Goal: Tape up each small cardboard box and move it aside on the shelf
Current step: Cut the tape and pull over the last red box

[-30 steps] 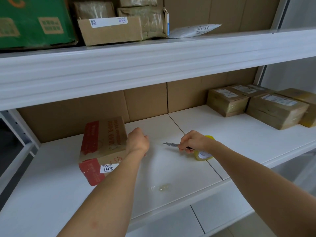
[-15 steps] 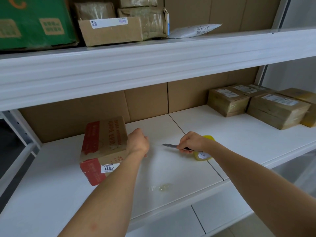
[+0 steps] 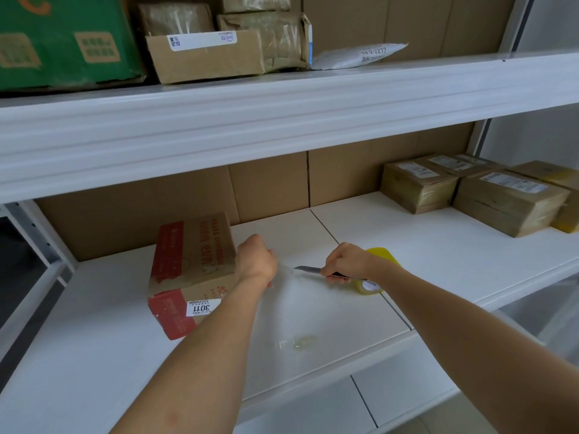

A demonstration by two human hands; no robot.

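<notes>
A small cardboard box (image 3: 191, 261) with red printing and a white "3011" label stands on the white shelf (image 3: 329, 308), left of centre. My left hand (image 3: 255, 261) is curled against the box's right side and pinches a strip of clear tape (image 3: 283, 269) stretched to the right. My right hand (image 3: 346, 261) grips a utility knife (image 3: 308, 270) whose blade tip meets that tape. Behind the right wrist lies a yellow tape roll (image 3: 372, 285), partly hidden.
Several taped brown boxes (image 3: 476, 195) stand at the shelf's right end. A crumpled scrap of clear tape (image 3: 302, 342) lies near the shelf's front edge. The upper shelf (image 3: 282, 114) overhangs closely, holding a green carton (image 3: 62, 42) and more parcels.
The knife tip has crept slightly left toward the tape held by my left hand. Box and both arms otherwise stay put.
</notes>
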